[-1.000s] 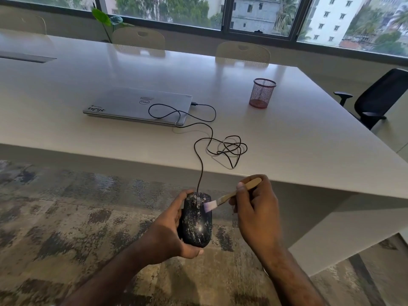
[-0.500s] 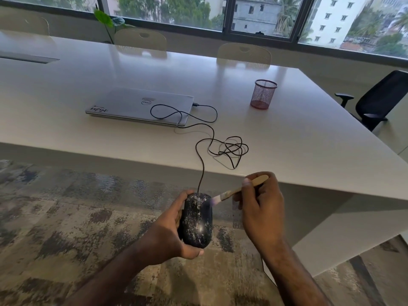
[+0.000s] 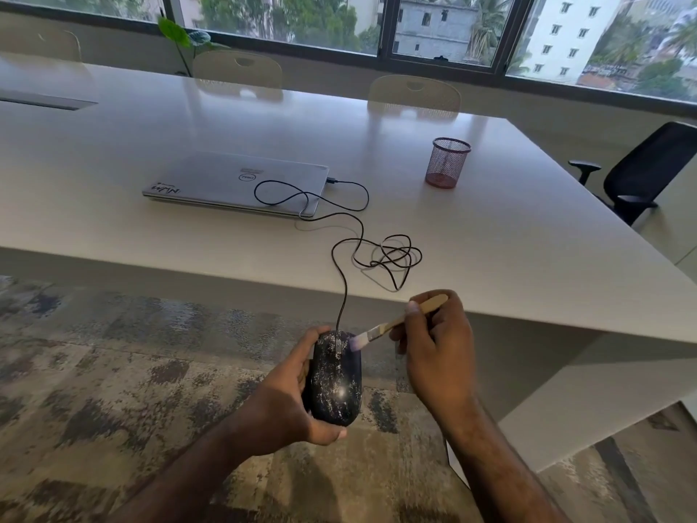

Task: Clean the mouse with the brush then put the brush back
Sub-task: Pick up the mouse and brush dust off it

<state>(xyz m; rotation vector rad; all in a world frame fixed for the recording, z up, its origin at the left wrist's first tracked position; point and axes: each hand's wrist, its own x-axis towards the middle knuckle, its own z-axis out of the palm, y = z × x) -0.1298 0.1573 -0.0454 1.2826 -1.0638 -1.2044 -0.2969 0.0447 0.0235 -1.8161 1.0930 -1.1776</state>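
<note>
A black wired mouse (image 3: 335, 383), speckled with white dust, is held off the table in front of its near edge. My left hand (image 3: 281, 403) grips it from the left side and underneath. My right hand (image 3: 437, 352) pinches the wooden handle of a small brush (image 3: 392, 326). The pale bristles touch the mouse's front right, beside the scroll wheel. The mouse's black cable (image 3: 377, 254) runs up over the table edge, tangles in loops and plugs into the laptop.
A shut silver laptop (image 3: 234, 183) lies on the white table (image 3: 509, 228). A red mesh pen cup (image 3: 448, 162) stands at the back right. A black office chair (image 3: 641, 171) is at the right; pale chairs line the far side. Patterned carpet lies below.
The brush tip has shifted slightly forward along the mouse's right front, from the side toward the button area. My left hand has kept the mouse in place.
</note>
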